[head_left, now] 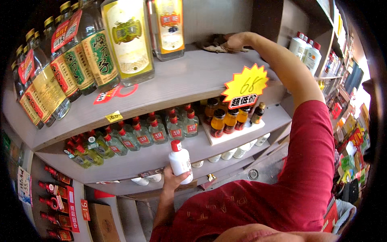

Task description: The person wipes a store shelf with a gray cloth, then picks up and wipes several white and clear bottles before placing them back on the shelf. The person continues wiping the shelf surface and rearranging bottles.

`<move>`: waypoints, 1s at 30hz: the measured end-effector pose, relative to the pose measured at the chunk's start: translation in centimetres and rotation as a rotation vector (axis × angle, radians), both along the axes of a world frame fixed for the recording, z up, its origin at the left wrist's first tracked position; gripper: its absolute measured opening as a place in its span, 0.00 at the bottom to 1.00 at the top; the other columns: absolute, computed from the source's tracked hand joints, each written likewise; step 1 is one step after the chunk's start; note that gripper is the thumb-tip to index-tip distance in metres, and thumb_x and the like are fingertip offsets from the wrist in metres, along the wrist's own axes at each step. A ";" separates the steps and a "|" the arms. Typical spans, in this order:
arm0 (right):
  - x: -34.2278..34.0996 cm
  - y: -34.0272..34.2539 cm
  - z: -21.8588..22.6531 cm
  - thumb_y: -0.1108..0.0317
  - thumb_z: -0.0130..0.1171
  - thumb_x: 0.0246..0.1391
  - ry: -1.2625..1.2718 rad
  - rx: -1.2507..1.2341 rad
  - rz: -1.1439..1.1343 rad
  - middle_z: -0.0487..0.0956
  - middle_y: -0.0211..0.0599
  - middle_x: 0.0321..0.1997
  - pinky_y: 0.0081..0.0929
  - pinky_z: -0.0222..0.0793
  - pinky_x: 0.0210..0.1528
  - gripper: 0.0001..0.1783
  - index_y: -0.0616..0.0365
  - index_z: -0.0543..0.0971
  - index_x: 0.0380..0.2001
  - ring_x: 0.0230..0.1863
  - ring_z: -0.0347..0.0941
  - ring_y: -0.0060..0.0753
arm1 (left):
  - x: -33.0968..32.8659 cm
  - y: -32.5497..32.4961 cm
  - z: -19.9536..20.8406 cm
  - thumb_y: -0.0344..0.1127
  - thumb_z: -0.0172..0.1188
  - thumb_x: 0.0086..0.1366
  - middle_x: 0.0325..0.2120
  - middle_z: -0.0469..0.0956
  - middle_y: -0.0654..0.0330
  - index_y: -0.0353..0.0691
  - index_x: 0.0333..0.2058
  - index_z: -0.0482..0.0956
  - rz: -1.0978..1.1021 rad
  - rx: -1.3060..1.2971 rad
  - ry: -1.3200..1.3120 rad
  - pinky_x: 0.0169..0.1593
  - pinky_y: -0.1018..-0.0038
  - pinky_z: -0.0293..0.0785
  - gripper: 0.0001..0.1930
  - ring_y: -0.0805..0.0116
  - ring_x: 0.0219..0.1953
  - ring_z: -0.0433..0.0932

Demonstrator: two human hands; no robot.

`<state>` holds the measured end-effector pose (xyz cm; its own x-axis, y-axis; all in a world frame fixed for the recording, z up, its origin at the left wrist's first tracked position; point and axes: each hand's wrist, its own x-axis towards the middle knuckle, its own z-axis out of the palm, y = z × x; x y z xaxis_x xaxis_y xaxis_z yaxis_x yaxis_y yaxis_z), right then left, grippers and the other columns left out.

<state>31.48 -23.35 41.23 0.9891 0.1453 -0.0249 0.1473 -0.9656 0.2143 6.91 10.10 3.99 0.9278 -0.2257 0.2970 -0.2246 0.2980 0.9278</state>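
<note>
My left hand (172, 179) is wrapped round the lower part of a white bottle (179, 159) with a red cap. It holds the bottle nearly upright in front of the middle shelf. On the upper shelf (193, 74), at the back, my right hand (238, 42) is closed on a dark, crumpled cloth (213, 43) that lies against the surface. Its fingertips are partly hidden by the cloth. To the left of the cloth stand tall, clear square bottles (166, 28) with coloured labels.
Several dark-labelled bottles (72, 72) crowd the upper left. Below, small red-capped clear bottles (157, 131) line the middle shelf beside amber bottles (230, 120) on a white tray. A yellow star-shaped price sign (246, 84) juts from the upper shelf's edge. White bottles (310, 56) stand far right.
</note>
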 end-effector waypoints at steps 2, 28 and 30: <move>-4.2 5.0 1.0 0.52 0.48 0.52 0.020 0.309 0.194 0.73 0.55 0.51 0.35 0.62 0.51 0.30 0.67 0.70 0.50 0.51 0.68 0.46 | -0.2 0.1 0.0 0.29 0.67 0.45 0.34 0.78 0.59 0.32 0.43 0.73 0.025 -0.015 0.013 0.42 0.71 0.74 0.23 0.70 0.36 0.77; 2.0 6.3 1.8 0.75 0.56 0.39 -0.210 -0.215 0.181 0.75 0.47 0.45 0.35 0.67 0.50 0.22 0.61 0.75 0.44 0.47 0.70 0.43 | 0.0 0.2 -1.7 0.29 0.68 0.43 0.35 0.78 0.57 0.32 0.42 0.73 0.031 -0.010 0.110 0.43 0.69 0.73 0.24 0.69 0.38 0.77; 1.7 3.7 4.0 0.71 0.55 0.42 -0.025 -0.367 0.117 0.75 0.50 0.44 0.38 0.67 0.48 0.21 0.62 0.75 0.44 0.46 0.70 0.44 | -0.1 0.1 -1.3 0.28 0.67 0.44 0.35 0.78 0.57 0.32 0.41 0.73 0.012 -0.048 0.107 0.43 0.69 0.73 0.23 0.69 0.37 0.77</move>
<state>33.13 -19.67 45.25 0.9673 0.2430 -0.0723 0.2421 -0.8010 0.5476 6.81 10.24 2.66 0.9575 -0.2021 0.2059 -0.1285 0.3402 0.9315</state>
